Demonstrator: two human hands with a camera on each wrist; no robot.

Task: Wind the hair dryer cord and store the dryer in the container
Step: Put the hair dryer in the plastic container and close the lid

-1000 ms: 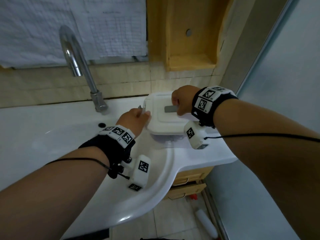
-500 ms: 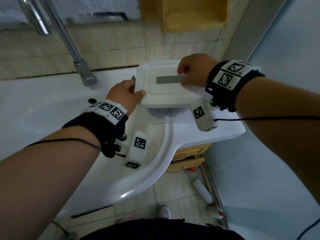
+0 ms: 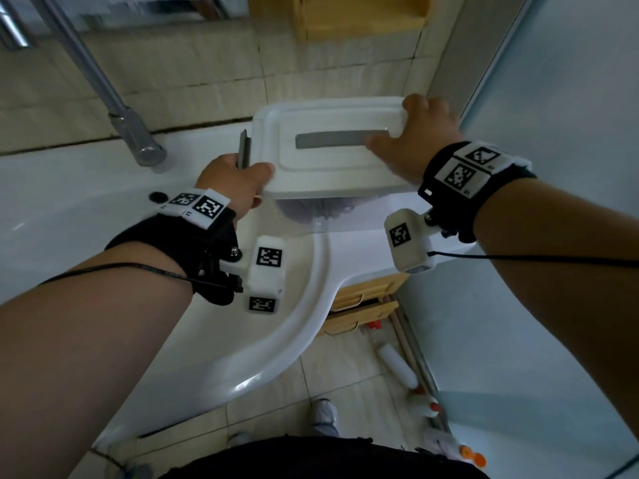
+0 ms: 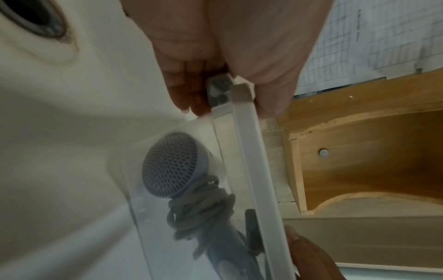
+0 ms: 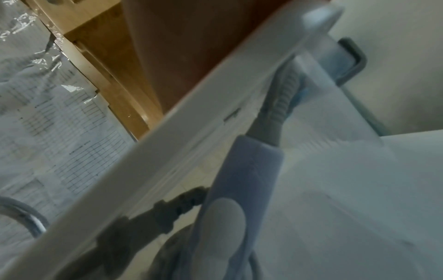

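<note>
A clear container (image 3: 311,212) with a white lid (image 3: 328,167) sits between my hands over the right sink counter; I cannot tell if its base touches the counter. My left hand (image 3: 238,178) grips the left end, thumb on the lid and fingers round the grey latch (image 3: 243,148). My right hand (image 3: 415,140) grips the right end of the lid. Through the wall in the left wrist view, the grey hair dryer (image 4: 172,168) lies inside with its cord (image 4: 201,208) wound round the handle. In the right wrist view, the dryer's handle (image 5: 239,170) is visible under the lid.
A chrome faucet (image 3: 103,91) rises at the back left of the white sink (image 3: 86,209). A wooden shelf (image 3: 345,15) hangs on the tiled wall above the container. Wooden drawers (image 3: 363,305) are under the counter, bottles (image 3: 397,368) lie on the floor, and a glass panel (image 3: 570,133) stands to the right.
My right hand has slid from the middle of the lid's grey strip to the lid's right end. The container now looks nearer and larger, and my view has tilted down.
</note>
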